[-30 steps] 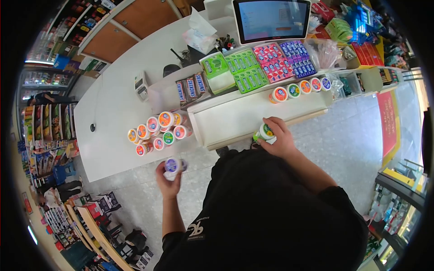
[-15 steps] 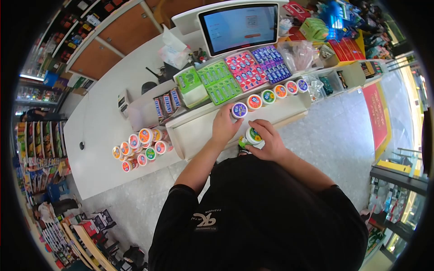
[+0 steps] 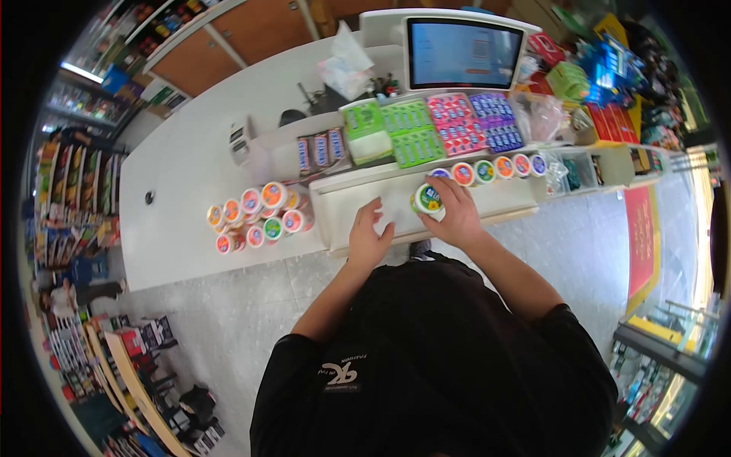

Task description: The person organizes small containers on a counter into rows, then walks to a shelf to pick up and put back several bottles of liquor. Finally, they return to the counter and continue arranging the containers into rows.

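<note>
Green-labeled tub (image 3: 429, 199) sits in the grip of the right hand (image 3: 458, 218), fingers and thumb curled around it above or on a white ledge (image 3: 358, 207), as the head camera looks down on a shop tabletop (image 3: 175, 183). Just to its left, the left hand (image 3: 370, 234) hovers with fingers and thumb parted, its grip holding nothing. A purple-lidded tub (image 3: 437, 174) stands just beyond the held one, at the near end of a row of tubs (image 3: 504, 167), while more tubs cluster (image 3: 252, 202) at left, near Snickers bars (image 3: 320, 151).
</note>
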A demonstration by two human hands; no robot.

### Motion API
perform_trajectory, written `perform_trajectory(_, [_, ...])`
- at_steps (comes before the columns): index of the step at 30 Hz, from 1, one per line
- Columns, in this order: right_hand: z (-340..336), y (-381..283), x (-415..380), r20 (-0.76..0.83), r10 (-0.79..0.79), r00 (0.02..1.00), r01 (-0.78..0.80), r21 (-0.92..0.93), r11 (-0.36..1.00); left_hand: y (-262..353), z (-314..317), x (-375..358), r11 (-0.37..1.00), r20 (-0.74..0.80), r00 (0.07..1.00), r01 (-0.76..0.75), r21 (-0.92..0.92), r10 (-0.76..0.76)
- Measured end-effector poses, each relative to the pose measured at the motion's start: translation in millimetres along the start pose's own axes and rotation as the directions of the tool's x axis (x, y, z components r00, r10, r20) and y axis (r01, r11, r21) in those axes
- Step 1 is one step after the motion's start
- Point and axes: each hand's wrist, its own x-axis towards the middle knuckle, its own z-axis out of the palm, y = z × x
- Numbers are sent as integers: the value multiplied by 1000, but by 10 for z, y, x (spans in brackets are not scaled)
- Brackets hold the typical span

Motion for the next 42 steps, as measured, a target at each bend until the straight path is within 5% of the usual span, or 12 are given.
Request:
perform_trajectory(2, [123, 20, 87, 13, -10, 1000, 10, -22, 1000, -70, -293, -267, 978, -9, 985, 167, -122, -169])
perform_trajectory(6, [290, 36, 234, 62, -8, 998, 22, -242, 970, -233, -841, -676, 941, -143, 948, 249, -228, -285])
perform_trajectory(15, [508, 50, 246, 15, 3, 1000, 4, -468, 884, -562, -1763, -909, 955, -483, 824, 254, -155, -297])
perform_trajectory(26, [701, -143, 139, -112, 74, 991, -123, -552, 825, -847, -2511, -790, 973, -500, 835, 192, -128, -230])
perform_trajectory(29, [753, -449, 178, -214, -30, 976, -80, -485, 871, -958, -2704, -667, 993, -497, 864, 113, 23, -87])
perform_trajectory(31, [862, -709, 242, -239, -83, 968, 30, -219, 975, -939, -2855, -529, 941, -400, 913, 71, 330, 72])
perform_trajectory(35, [1268, -1348, 488, -158, -105, 982, 95, -73, 993, -809, -2977, -112, 881, -319, 927, -23, 473, 196])
perform_trajectory(38, [1563, -1712, 714, -95, -153, 984, 146, -81, 986, -807, -2970, 136, 769, -189, 953, -64, 636, 235])
perform_trajectory(42, [1821, -1846, 888, 4, -241, 971, 231, -295, 927, -709, -2889, 271, 667, -77, 995, 13, 745, 66])
